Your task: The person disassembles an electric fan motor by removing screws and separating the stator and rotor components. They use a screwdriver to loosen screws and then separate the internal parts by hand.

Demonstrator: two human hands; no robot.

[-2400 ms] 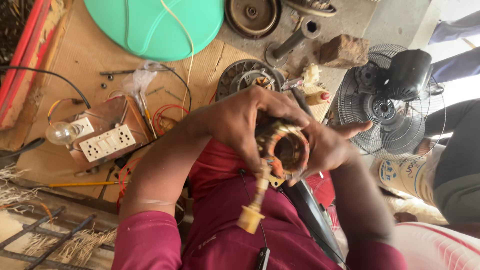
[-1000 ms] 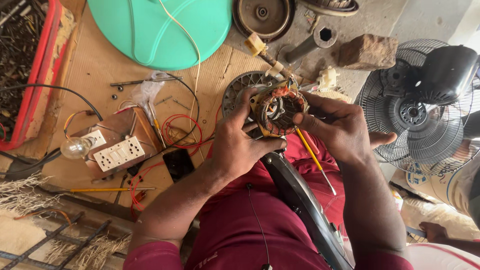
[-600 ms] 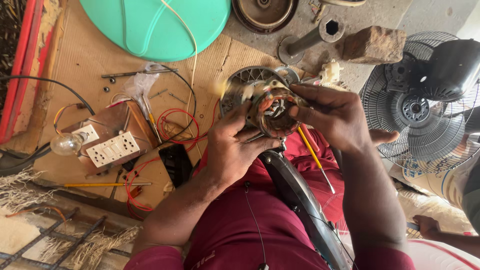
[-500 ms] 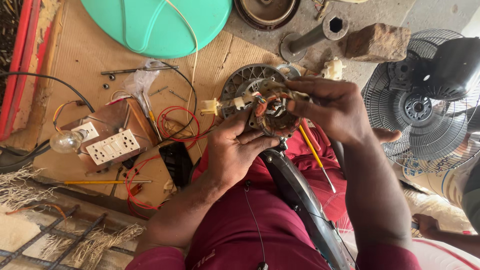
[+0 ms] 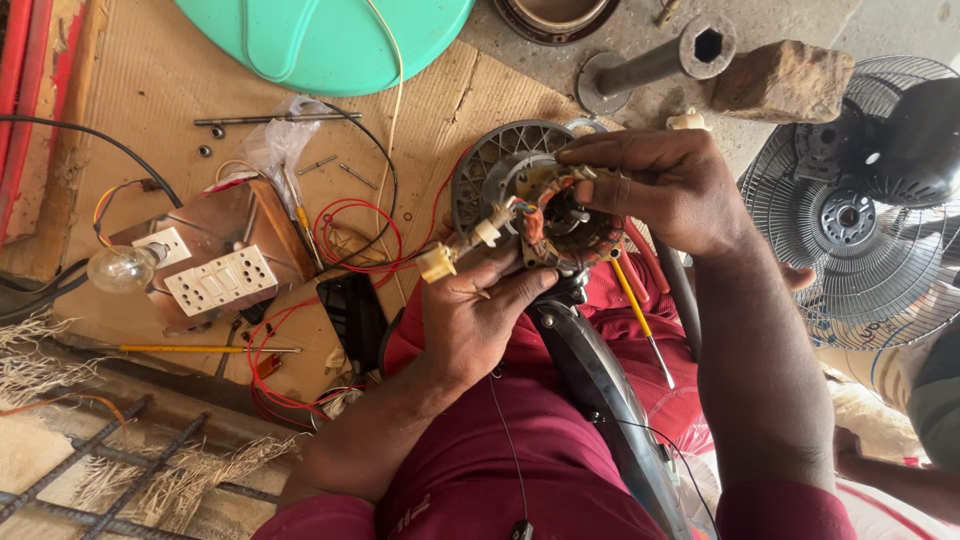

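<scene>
Turned since half a second ago, the fan motor (image 5: 565, 222) now sits with its pale plug (image 5: 437, 264) and bundled wires pointing left toward the cardboard (image 5: 150, 80), the left hand (image 5: 478, 322) cupping it from below with fingers curled under the casing while the right hand (image 5: 672, 185) pinches the coloured wires at its top. Held above the lap, the motor looks to be getting its wiring checked. Left of the motor, a clear plastic bag (image 5: 272, 150) lies crumpled by loose screws, its contents impossible to tell.
</scene>
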